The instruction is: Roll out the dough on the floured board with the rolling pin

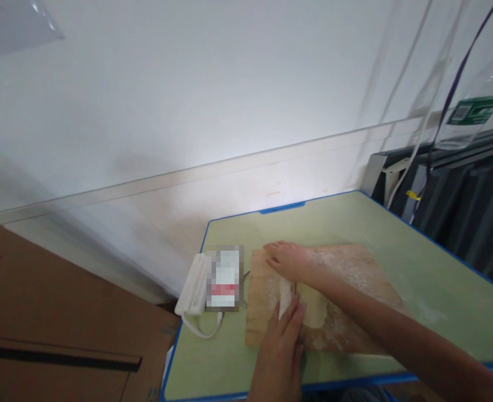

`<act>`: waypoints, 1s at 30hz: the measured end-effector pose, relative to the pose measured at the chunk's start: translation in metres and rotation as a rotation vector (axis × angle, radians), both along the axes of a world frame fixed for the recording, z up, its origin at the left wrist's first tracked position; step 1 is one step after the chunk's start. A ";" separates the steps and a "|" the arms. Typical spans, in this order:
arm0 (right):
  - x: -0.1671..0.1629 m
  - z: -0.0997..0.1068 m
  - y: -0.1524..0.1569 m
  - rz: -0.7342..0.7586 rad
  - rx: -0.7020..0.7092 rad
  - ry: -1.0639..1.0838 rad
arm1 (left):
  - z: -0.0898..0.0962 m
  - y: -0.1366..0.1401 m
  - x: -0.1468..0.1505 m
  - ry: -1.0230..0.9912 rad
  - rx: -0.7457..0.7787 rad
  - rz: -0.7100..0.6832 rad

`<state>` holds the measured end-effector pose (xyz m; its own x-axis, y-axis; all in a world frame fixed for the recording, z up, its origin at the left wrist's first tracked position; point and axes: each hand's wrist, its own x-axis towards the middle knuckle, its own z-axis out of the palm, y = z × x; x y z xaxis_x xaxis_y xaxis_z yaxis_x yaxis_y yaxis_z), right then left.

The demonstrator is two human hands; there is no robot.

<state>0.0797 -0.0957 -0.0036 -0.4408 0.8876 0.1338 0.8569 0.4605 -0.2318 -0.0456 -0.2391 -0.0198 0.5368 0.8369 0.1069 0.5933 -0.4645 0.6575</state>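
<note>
A thin, pale sheet of dough (pixel 316 310) lies on a floured wooden board (pixel 257 312). Along its left side runs a whitish, floury roll (pixel 286 293); I cannot tell whether this is a rolling pin or rolled-up dough. My left hand (pixel 280 340) comes from below, its fingers closed round the near end of the roll. Reaching across from the lower right, my right hand (pixel 288 261) covers the far end, its fingers bent over it and pointing left. The hands hide both ends of the roll.
Left of the board, a blurred-out phone-like object (pixel 225 279) lies beside a white device (pixel 194 285) with a white cable. The green table (pixel 334 215) has a blue edge and meets a white wall. Cardboard (pixel 62 312) stands at left; dark panels (pixel 464 190) and a plastic bottle (pixel 474 111) are at right.
</note>
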 end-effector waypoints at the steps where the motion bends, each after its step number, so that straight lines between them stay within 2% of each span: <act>1: -0.003 -0.001 0.002 0.001 -0.004 0.003 | -0.001 0.000 -0.001 -0.028 -0.002 0.001; 8: -0.023 -0.004 0.012 0.019 -0.030 -0.028 | -0.006 0.003 0.002 -0.076 -0.061 0.023; 17: -0.046 -0.009 0.021 0.089 -0.026 -0.055 | -0.014 0.000 -0.001 -0.096 -0.042 0.082; 23: -0.044 -0.006 0.017 0.114 -0.018 -0.095 | -0.015 -0.004 0.003 -0.102 -0.031 0.132; 30: -0.027 0.002 0.003 0.117 -0.005 -0.105 | -0.013 -0.004 0.002 -0.043 -0.008 0.079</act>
